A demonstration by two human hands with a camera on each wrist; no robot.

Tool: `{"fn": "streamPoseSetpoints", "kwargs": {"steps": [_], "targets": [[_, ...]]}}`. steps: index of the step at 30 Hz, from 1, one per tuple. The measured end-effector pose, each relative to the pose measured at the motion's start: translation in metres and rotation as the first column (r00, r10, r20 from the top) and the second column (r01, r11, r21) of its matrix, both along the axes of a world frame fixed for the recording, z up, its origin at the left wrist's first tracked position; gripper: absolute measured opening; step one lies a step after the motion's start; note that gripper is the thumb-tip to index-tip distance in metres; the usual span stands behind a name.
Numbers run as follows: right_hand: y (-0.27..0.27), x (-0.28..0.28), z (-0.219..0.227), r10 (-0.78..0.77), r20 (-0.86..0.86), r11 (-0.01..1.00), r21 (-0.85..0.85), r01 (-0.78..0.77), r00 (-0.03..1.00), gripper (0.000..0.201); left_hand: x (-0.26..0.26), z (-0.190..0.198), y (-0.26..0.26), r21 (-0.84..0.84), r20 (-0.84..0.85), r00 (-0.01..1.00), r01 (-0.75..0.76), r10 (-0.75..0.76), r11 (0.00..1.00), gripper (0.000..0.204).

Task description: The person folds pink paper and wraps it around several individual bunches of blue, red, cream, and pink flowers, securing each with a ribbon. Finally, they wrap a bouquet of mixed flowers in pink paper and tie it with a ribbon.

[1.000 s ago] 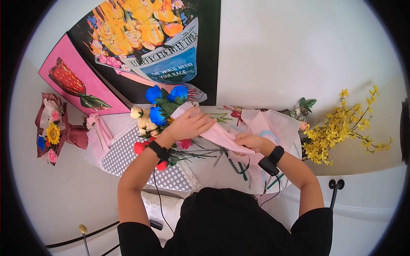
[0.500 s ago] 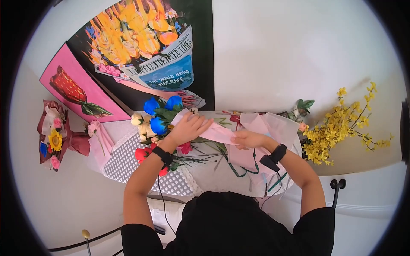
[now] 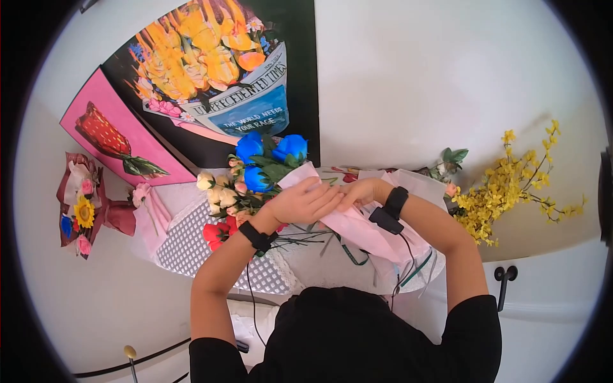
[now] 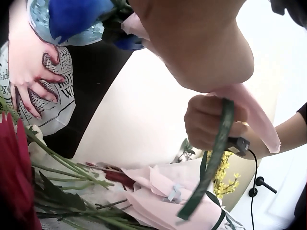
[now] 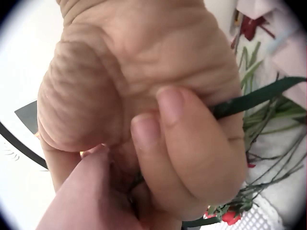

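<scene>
Blue roses [image 3: 290, 148] with green leaves stand out of a pink paper wrap [image 3: 300, 175] held above the table. My left hand [image 3: 305, 203] grips the wrap around its narrow part, its fingers lying across the paper. Close against it, my right hand [image 3: 359, 191] has its fingers curled around a dark green ribbon [image 5: 259, 99]. In the left wrist view the ribbon hangs down from the right fist [image 4: 208, 122], and the tail of the pink wrap sticks out beside it. Part of the ribbon is hidden between the two hands.
Cream roses [image 3: 220, 195], red roses [image 3: 218, 233] and loose stems lie on the table's left half. Pink paper sheets [image 3: 408, 246] cover the right side. Yellow branches [image 3: 495, 198] stand at the right, a wrapped bouquet [image 3: 83, 207] at the far left. Paintings [image 3: 131, 137] lean behind.
The right hand has moved left from the wrap's tail to beside the left hand. The bouquet and left hand have shifted right; the green ribbon has been drawn up.
</scene>
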State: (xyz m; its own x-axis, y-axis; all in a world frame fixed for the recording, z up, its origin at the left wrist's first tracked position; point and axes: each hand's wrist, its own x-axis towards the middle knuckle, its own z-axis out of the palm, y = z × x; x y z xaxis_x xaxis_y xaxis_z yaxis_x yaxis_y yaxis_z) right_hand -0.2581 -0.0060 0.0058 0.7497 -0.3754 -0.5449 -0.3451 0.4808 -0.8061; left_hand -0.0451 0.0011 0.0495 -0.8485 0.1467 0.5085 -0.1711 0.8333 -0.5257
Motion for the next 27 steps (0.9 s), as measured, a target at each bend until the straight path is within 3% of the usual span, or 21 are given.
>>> {"fn": "streamPoseSetpoints", "kwargs": {"steps": [2, 3, 5, 7, 9, 10, 11, 12, 13, 15, 16, 17, 18, 19, 21, 22, 23, 24, 25, 27], "targets": [[0.004, 0.011, 0.012, 0.138, 0.267, 0.987, 0.037, -0.154, 0.954, 0.042, 0.0, -0.003, 0.002, 0.048, -0.001, 1.0, -0.006, 0.006, 0.999, 0.03], [0.002, 0.012, 0.011, 0.142, 0.267, 0.987, 0.037, -0.158, 0.953, 0.042, 0.001, -0.006, 0.003, 0.096, -0.001, 1.0, -0.003, 0.003, 0.995, 0.03], [-0.003, 0.011, 0.004, 0.201, 0.089, 0.971, 0.112, -0.21, 0.976, 0.04, 0.003, -0.012, 0.007, 0.114, 0.007, 0.997, -0.072, 0.072, 0.991, 0.033], [-0.003, 0.004, -0.01, 0.18, 0.047, 0.979, 0.091, -0.183, 0.983, 0.04, 0.011, -0.032, 0.012, 0.13, 0.015, 0.99, -0.14, 0.139, 0.982, 0.037], [0.002, -0.005, -0.014, 0.155, 0.007, 0.986, 0.066, -0.155, 0.988, 0.04, 0.035, -0.068, 0.023, 0.396, -0.079, 0.986, -0.103, 0.146, 0.913, 0.047], [0.006, -0.01, -0.01, 0.106, -0.02, 0.993, 0.058, -0.105, 0.994, 0.04, 0.04, -0.072, 0.032, 0.395, -0.078, 0.986, -0.102, 0.145, 0.913, 0.047], [0.007, -0.013, -0.009, 0.057, -0.045, 0.997, 0.051, -0.055, 0.997, 0.041, 0.043, -0.076, 0.04, 0.658, -0.007, 0.977, -0.156, 0.212, 0.737, 0.044], [0.007, -0.014, -0.01, 0.058, -0.044, 0.997, 0.056, -0.055, 0.997, 0.041, 0.046, -0.079, 0.045, 0.853, 0.083, 0.963, -0.201, 0.256, 0.482, 0.041], [0.007, -0.014, -0.012, 0.076, -0.057, 0.996, 0.053, -0.073, 0.995, 0.041, 0.039, -0.083, 0.049, 0.858, 0.085, 0.962, -0.203, 0.259, 0.472, 0.041], [0.006, -0.012, -0.016, 0.102, -0.07, 0.994, 0.047, -0.099, 0.992, 0.042, 0.013, -0.091, 0.054, 0.963, -0.172, 0.897, 0.067, 0.407, 0.259, 0.028], [0.004, -0.01, -0.02, 0.115, -0.077, 0.992, 0.056, -0.11, 0.99, 0.044, 0.008, -0.099, 0.053, 0.963, -0.173, 0.895, 0.066, 0.412, 0.261, 0.028], [0.003, -0.01, -0.025, 0.125, -0.084, 0.991, 0.064, -0.12, 0.989, 0.046, 0.002, -0.108, 0.051, 0.965, -0.116, 0.907, 0.199, 0.405, -0.169, 0.024], [0.003, -0.01, -0.03, 0.125, -0.085, 0.991, 0.063, -0.12, 0.989, 0.046, 0.0, -0.116, 0.05, 0.772, -0.071, 0.926, 0.286, 0.371, -0.567, 0.021], [0.003, -0.012, -0.038, 0.093, -0.112, 0.994, 0.06, -0.087, 0.989, 0.046, -0.001, -0.117, 0.051, 0.772, -0.071, 0.928, 0.284, 0.367, -0.569, 0.021], [0.005, -0.017, -0.059, 0.052, -0.14, 0.997, 0.066, -0.043, 0.989, 0.047, -0.004, -0.121, 0.059, 0.893, 0.053, 0.913, 0.138, 0.404, -0.429, 0.018], [0.006, -0.019, -0.073, 0.042, -0.171, 0.996, 0.08, -0.029, 0.984, 0.047, -0.005, -0.113, 0.063, 0.888, 0.057, 0.916, 0.135, 0.397, -0.439, 0.018], [0.009, -0.02, -0.078, 0.035, -0.203, 0.996, 0.09, -0.017, 0.979, 0.047, -0.004, -0.098, 0.065, 0.93, 0.3, 0.914, -0.216, 0.275, -0.296, 0.019], [0.015, -0.021, -0.083, 0.033, -0.201, 0.995, 0.099, -0.013, 0.979, 0.047, -0.004, -0.09, 0.068, 0.84, 0.542, 0.818, -0.533, 0.194, -0.102, 0.021], [0.021, -0.018, -0.085, -0.018, -0.217, 0.998, 0.051, 0.029, 0.976, 0.046, -0.005, -0.092, 0.072, 0.839, 0.543, 0.818, -0.533, 0.189, -0.105, 0.021], [0.02, -0.015, -0.097, -0.069, -0.231, 0.998, -0.005, 0.07, 0.971, 0.046, -0.005, -0.096, 0.076, 0.83, 0.464, 0.867, -0.497, 0.18, 0.254, 0.02]]}}
